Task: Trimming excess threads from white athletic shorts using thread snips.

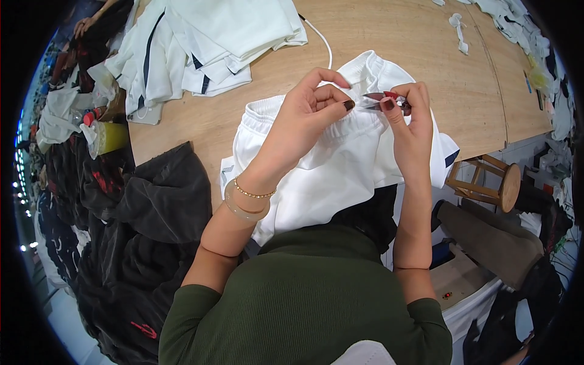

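A pair of white shorts (322, 188) with a gathered elastic waistband lies over the table's near edge and reaches toward my lap. My left hand (313, 106) is closed at the waistband, thumb and fingers pinching the white fabric; a fine thread there would be too small to make out. In my right hand (412, 118) are thread snips (373, 96) with red on the handle, gripped between thumb and curled fingers. Their pointed blades face left, slightly apart, close to the left fingertips and just above the waistband.
More white garments with navy stripes (213, 36) are piled at the far left of the wooden table (420, 30). A white cord (320, 36) runs behind the shorts. Dark garments (164, 201) hang at left beside a yellow drink cup (111, 137). A wooden stool (508, 187) stands at right.
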{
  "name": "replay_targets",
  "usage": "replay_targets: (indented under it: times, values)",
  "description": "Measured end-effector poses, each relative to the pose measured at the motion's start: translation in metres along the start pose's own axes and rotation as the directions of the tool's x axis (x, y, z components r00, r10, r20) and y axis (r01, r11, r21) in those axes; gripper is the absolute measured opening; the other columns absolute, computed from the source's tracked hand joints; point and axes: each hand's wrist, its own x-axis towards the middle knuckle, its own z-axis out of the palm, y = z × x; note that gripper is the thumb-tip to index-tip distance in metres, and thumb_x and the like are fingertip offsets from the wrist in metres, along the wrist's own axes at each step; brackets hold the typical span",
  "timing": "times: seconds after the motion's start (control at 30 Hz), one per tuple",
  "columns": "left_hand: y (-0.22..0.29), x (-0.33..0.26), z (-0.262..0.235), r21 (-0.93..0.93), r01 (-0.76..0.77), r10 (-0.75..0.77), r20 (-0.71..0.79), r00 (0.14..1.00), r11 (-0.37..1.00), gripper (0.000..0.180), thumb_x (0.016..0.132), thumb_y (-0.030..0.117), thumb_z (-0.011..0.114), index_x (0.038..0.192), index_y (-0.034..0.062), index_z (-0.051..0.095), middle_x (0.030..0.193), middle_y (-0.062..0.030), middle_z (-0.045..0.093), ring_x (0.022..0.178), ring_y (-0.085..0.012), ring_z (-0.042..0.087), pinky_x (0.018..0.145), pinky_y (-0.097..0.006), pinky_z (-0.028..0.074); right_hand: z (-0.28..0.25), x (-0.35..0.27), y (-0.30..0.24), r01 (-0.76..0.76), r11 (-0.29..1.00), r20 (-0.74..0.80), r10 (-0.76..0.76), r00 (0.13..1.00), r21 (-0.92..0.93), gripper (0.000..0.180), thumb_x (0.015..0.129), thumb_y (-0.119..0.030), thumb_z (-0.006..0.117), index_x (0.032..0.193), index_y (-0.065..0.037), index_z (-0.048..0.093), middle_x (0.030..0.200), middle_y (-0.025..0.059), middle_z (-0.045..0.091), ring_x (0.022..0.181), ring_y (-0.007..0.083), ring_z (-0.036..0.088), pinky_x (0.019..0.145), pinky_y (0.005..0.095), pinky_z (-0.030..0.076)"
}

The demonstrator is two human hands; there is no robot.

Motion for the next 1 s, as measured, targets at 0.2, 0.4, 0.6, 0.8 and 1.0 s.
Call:
replay_targets:
  times: [0.2, 0.4, 0.6, 0.8, 1.0]
  values:
    - [-0.007, 0.000, -0.004, 0.019, 0.018, -0.017, -0.040, 0.999, 1.000, 0.012, 0.087, 0.001, 0.058, 0.097, 0.0060, 0.052, 0.088, 0.0007, 0.058, 0.086, -0.0048, 0.052, 0.080, -0.019, 0.040, -0.010, 0.004, -0.010, -0.243, 0.925, 0.095, 0.225, 0.970, 0.292, 0.021, 0.099, -0.028, 0.048, 0.093, -0.008, 0.051, 0.089, -0.0027, 0.046, 0.079, 0.0071, 0.038, 0.076, 0.0189, 0.031]
    - [-0.004, 0.000, -0.006, 0.018, 0.030, -0.029, -0.050, 0.998, 0.999, 0.013, 0.088, 0.002, 0.057, 0.101, 0.0046, 0.054, 0.091, -0.0003, 0.059, 0.086, -0.0051, 0.053, 0.081, -0.019, 0.041, -0.013, 0.002, -0.004, -0.280, 0.927, 0.127, 0.255, 0.959, 0.249, 0.026, 0.099, -0.033, 0.048, 0.097, -0.007, 0.050, 0.086, -0.0041, 0.046, 0.073, 0.0068, 0.034, 0.071, 0.0193, 0.031]
    - [-0.015, 0.009, -0.015, 0.256, 0.011, 0.012, -0.088, 0.996, 0.967, 0.020, 0.088, -0.002, 0.053, 0.107, -0.0006, 0.060, 0.091, -0.0017, 0.062, 0.087, -0.0071, 0.055, 0.078, -0.021, 0.043, -0.014, -0.003, 0.016, -0.215, 0.972, 0.097, 0.205, 0.974, 0.099, 0.028, 0.098, -0.031, 0.050, 0.091, -0.004, 0.053, 0.080, -0.0028, 0.049, 0.074, 0.0053, 0.039, 0.067, 0.0185, 0.032]
    - [-0.034, 0.012, -0.029, 0.742, 0.050, 0.127, -0.180, 0.975, 0.669, 0.018, 0.083, -0.005, 0.053, 0.097, -0.0049, 0.065, 0.087, -0.0060, 0.065, 0.083, -0.0101, 0.056, 0.073, -0.023, 0.045, 0.000, -0.010, 0.031, -0.384, 0.878, 0.168, 0.348, 0.922, 0.286, 0.031, 0.099, -0.032, 0.049, 0.090, -0.002, 0.054, 0.079, -0.0033, 0.054, 0.064, 0.0038, 0.034, 0.057, 0.0182, 0.028]
    - [-0.034, 0.011, -0.018, 0.558, 0.083, 0.051, -0.219, 0.974, 0.825, 0.015, 0.086, 0.000, 0.056, 0.097, -0.0024, 0.067, 0.084, -0.0067, 0.066, 0.071, -0.0094, 0.057, 0.063, -0.023, 0.047, 0.002, -0.009, 0.029, -0.404, 0.882, 0.191, 0.365, 0.911, 0.243, 0.038, 0.101, -0.035, 0.042, 0.089, -0.002, 0.057, 0.066, -0.0048, 0.036, 0.061, 0.0060, 0.029, 0.057, 0.0208, 0.026]
